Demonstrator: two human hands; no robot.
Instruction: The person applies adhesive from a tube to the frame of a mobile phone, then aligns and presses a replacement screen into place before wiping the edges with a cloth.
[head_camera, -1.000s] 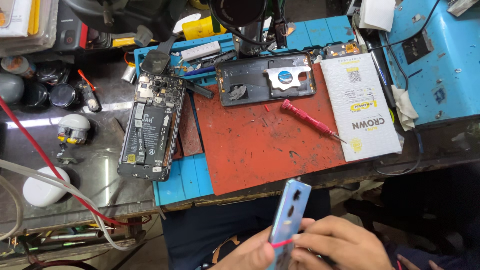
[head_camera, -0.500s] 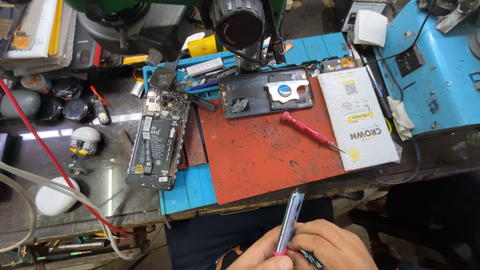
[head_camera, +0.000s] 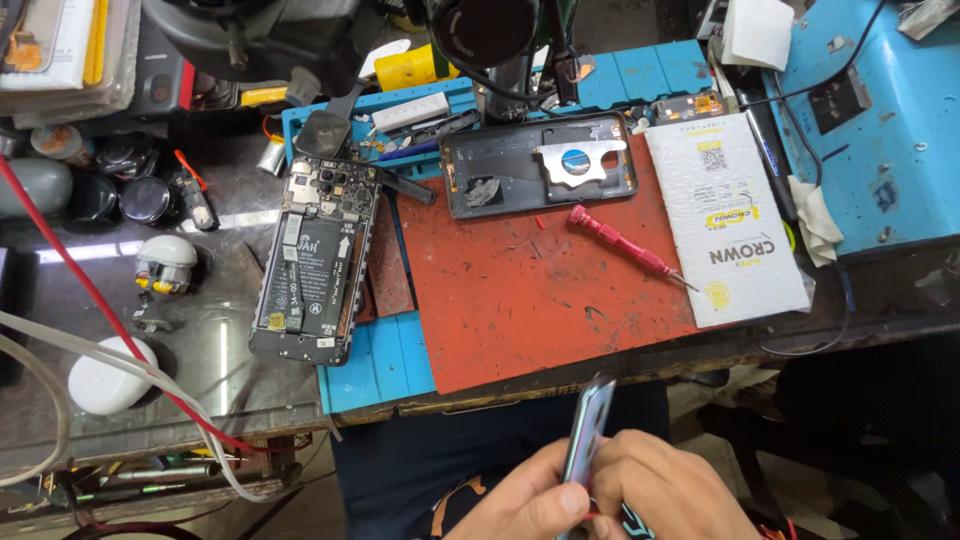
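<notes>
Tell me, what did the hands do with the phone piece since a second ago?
Both hands, left hand and right hand, kept hold of the thin phone panel and turned it: a second ago its flat blue face showed, now only its narrow edge. The red screwdriver, opened phone and white pack stayed put on the bench.

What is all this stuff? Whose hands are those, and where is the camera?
The camera sits on a person's head and looks down at a messy repair bench. At the bottom, the left hand and right hand together hold a thin phone cover, seen edge-on. On the red mat lies a red screwdriver. Beside the mat lies an opened phone with its insides showing. A dark phone shell and a white packet lie farther back.
</notes>
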